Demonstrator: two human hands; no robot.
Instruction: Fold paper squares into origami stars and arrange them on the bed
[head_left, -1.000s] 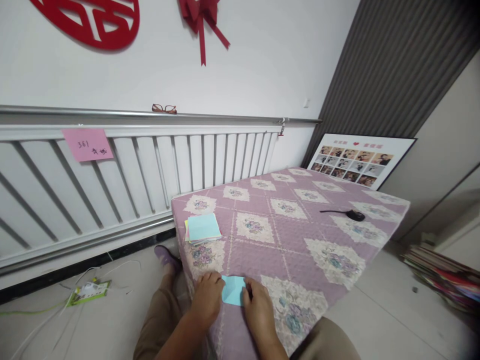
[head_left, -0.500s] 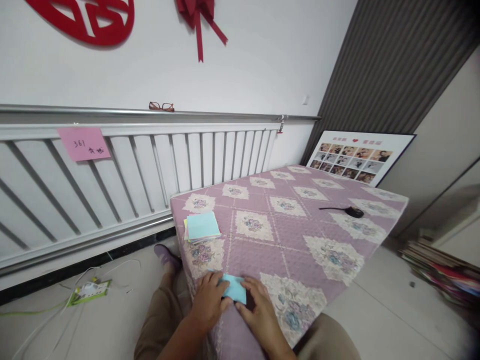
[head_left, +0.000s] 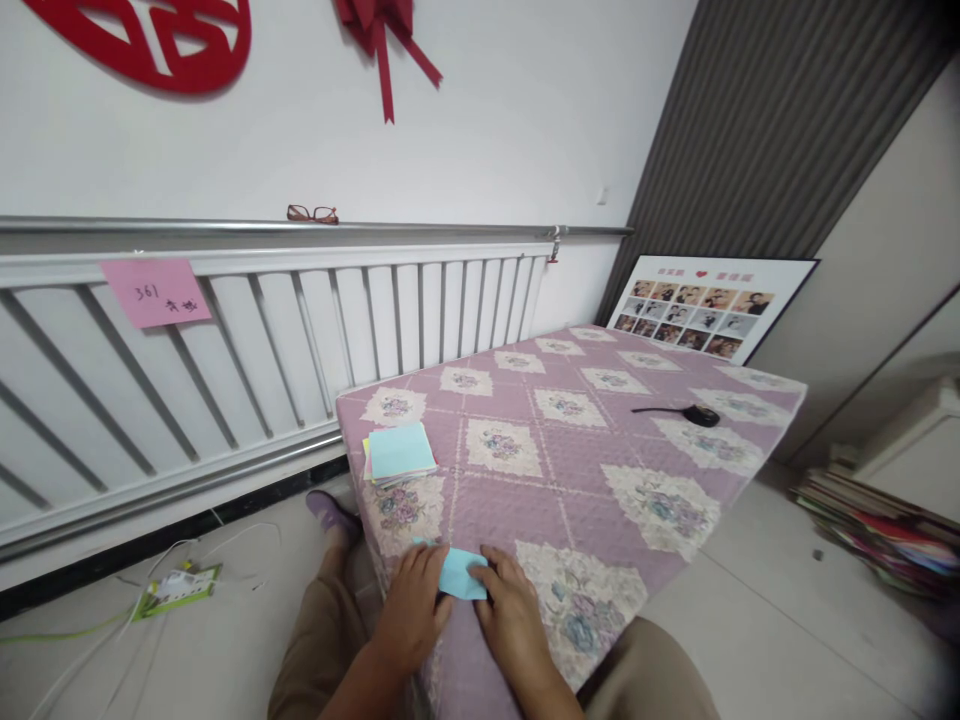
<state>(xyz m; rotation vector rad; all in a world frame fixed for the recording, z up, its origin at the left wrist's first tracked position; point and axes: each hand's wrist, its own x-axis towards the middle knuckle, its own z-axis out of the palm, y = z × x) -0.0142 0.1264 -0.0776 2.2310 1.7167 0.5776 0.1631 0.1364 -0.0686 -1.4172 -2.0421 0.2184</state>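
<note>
Between my hands, at the near end of the table, is a light blue sheet of paper point(head_left: 461, 574), partly covered by my fingers and looking folded. My left hand point(head_left: 414, 596) grips its left side, with a bit of blue showing past the fingertips. On the right edge, the thumb and fingers of my right hand point(head_left: 510, 605) are closed on the paper. A stack of coloured paper point(head_left: 402, 452), light blue on top with yellow and pink edges below, lies farther off to the left on the tablecloth.
A purple flowered tablecloth point(head_left: 525, 440) covers the table. On its right side lies a black object with a thin strap point(head_left: 700, 415). A white radiator point(head_left: 375, 320) runs behind, bearing a pink note point(head_left: 155, 292). A power strip point(head_left: 180, 590) with cables lies on the floor at left.
My fingers have shifted on the blue paper, and my right thumb now lies over its right edge. The camera view has moved slightly. The paper stack lies where it was.
</note>
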